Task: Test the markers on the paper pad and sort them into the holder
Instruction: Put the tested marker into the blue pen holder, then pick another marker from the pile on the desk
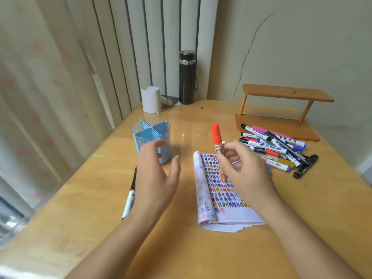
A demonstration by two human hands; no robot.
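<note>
Red-capped and nearly upright, a whiteboard marker point(217, 141) was held above the top edge of the paper pad point(227, 216), pinched at its labelled barrel by the fingertips of the right hand point(241, 168). The cap was seated on the marker. The left hand point(156, 174) was held wide, fingers spread and relaxed, with nothing gripped; it was placed between the pad and the blue divided holder point(141, 137).

The open page was seen to be covered with rows of small test marks in blue, black, red and yellow, with bare paper left along its lower part. No marker could be made out in the holder's compartments. One black-capped marker point(130, 196) lay on the table point(191, 248) to the left of the left hand, and a pile of markers point(277, 148) lay to the right of the pad, in front of a wooden shelf point(281, 109).

The step in hand was judged to be preparation for testing. The next move would call for the cap to be pulled off by the free hand, and the tip to be lowered to bare paper.
</note>
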